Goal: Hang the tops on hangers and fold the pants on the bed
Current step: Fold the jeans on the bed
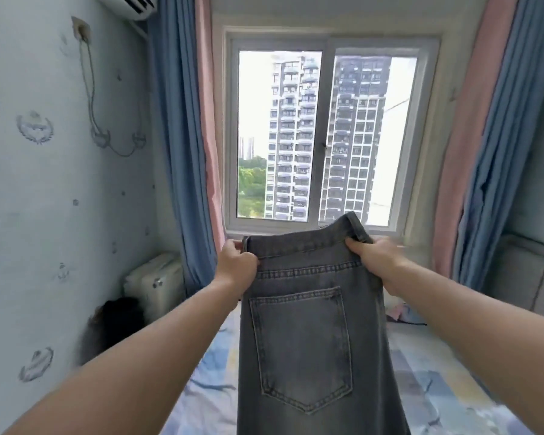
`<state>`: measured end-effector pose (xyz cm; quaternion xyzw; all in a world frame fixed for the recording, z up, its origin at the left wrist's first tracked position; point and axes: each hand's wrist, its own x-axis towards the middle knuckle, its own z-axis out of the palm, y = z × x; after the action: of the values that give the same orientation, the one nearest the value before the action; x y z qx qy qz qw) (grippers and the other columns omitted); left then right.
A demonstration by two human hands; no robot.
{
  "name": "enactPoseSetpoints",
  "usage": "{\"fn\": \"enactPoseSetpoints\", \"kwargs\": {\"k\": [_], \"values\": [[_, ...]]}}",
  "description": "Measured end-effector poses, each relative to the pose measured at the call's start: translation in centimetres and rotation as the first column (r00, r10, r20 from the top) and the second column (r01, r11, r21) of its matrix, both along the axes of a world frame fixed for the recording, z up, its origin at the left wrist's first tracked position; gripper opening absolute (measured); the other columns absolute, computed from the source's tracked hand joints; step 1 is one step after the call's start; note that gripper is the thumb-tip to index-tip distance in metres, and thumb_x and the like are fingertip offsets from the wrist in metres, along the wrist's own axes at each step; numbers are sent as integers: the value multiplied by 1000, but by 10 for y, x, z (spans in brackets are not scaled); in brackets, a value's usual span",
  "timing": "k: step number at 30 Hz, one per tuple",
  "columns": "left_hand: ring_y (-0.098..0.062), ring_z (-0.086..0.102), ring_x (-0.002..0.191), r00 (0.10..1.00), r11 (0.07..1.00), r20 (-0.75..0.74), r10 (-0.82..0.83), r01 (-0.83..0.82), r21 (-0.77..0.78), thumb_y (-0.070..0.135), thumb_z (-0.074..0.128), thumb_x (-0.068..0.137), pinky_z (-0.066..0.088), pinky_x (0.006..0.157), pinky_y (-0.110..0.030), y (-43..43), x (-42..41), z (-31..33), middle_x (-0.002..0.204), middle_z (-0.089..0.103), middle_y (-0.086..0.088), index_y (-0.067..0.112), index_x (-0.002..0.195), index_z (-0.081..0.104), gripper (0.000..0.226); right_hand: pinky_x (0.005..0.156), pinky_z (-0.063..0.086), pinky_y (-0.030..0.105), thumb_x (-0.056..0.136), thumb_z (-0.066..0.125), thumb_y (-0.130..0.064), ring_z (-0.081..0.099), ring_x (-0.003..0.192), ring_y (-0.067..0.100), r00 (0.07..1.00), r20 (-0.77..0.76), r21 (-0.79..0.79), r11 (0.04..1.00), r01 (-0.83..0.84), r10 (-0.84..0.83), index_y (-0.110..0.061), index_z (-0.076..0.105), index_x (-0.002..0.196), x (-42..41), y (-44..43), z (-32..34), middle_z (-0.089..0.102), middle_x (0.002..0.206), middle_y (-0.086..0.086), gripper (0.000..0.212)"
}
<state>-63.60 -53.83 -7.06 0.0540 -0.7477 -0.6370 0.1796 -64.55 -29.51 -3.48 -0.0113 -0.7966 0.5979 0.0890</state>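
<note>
A pair of grey jeans [308, 334] hangs in the air in front of me, folded lengthwise so that one back pocket faces me. My left hand [237, 266] grips the left end of the waistband. My right hand [376, 257] grips the right end, where the waistband curls upward. The legs drop out of view at the bottom edge. Below them lies the bed [431, 381] with a blue, yellow and white patterned sheet. No tops or hangers are in view.
A window [325, 136] with blue and pink curtains [182, 171] is straight ahead. A white box-like unit [153, 282] and a dark object [120, 318] sit by the left wall. A grey padded headboard [528, 277] stands at right, with a pink cloth [398, 310] near it.
</note>
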Motion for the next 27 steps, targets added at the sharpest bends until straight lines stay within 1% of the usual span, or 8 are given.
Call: {"fn": "enactPoseSetpoints", "kwargs": {"k": [2, 5, 10, 14, 18, 20, 23, 27], "values": [[-21, 57, 88, 996, 999, 88, 25, -24, -22, -2, 53, 87, 48, 71, -33, -17, -49, -63, 95, 60, -5, 16, 97, 51, 20, 89, 57, 46, 94, 69, -30, 70, 90, 32, 998, 69, 37, 999, -1, -1, -11, 74, 93, -52, -16, -62, 75, 96, 11, 20], [-25, 57, 88, 965, 997, 255, 63, -49, -63, -3, 51, 85, 51, 85, -36, -39, -127, -164, 88, 59, -3, 13, 94, 53, 19, 84, 55, 42, 95, 67, -24, 68, 87, 26, 982, 188, 79, 997, -8, -7, -5, 75, 92, -137, -39, -165, 75, 100, 15, 20], [-27, 54, 93, 896, 996, 439, 65, -31, -84, -10, 41, 84, 46, 85, -35, -70, -250, -326, 91, 58, 0, 8, 105, 54, 31, 72, 36, 32, 96, 65, -27, 49, 80, 18, 940, 342, 90, 996, -16, -16, 9, 64, 105, -268, -75, -333, 68, 88, 15, 38], [-28, 57, 97, 882, 996, 468, 61, -22, -87, -9, 45, 83, 49, 92, -40, -94, -345, -439, 93, 60, 0, 11, 104, 55, 31, 69, 37, 32, 95, 67, -24, 49, 77, 15, 954, 296, 118, 993, 15, -49, 6, 67, 92, -368, -100, -432, 60, 81, 5, 30], [-27, 58, 103, 883, 994, 463, 71, -26, -102, 3, 52, 91, 48, 96, -39, -104, -425, -528, 100, 61, -1, 14, 109, 52, 21, 64, 39, 33, 92, 68, -26, 49, 71, 19, 959, 247, 194, 977, 89, -136, -11, 63, 74, -453, -114, -515, 58, 71, 2, 24], [-30, 57, 116, 868, 990, 486, 101, -37, -139, 27, 51, 101, 44, 101, -40, -104, -458, -571, 118, 61, -7, 16, 122, 49, 24, 77, 50, 38, 92, 66, -30, 59, 84, 23, 946, 257, 254, 959, 129, -195, -11, 64, 99, -486, -119, -556, 65, 90, 6, 20], [-35, 44, 133, 777, 960, 591, 217, -60, -274, 51, 39, 103, 34, 110, -42, -98, -483, -634, 145, 50, -11, 19, 145, 37, 53, 103, 45, 44, 95, 59, -36, 55, 119, 34, 899, 360, 369, 923, 110, -251, -19, 39, 144, -511, -124, -614, 55, 134, 13, 55], [-32, 29, 144, 745, 915, 644, 174, 120, -386, 51, 38, 103, 26, 115, -44, -79, -447, -699, 157, 37, -5, 23, 150, 35, 55, 116, 29, 50, 98, 53, -43, 33, 144, 34, 858, 486, 467, 879, -94, -166, -26, 21, 156, -474, -118, -689, 31, 160, 8, 68]]}}
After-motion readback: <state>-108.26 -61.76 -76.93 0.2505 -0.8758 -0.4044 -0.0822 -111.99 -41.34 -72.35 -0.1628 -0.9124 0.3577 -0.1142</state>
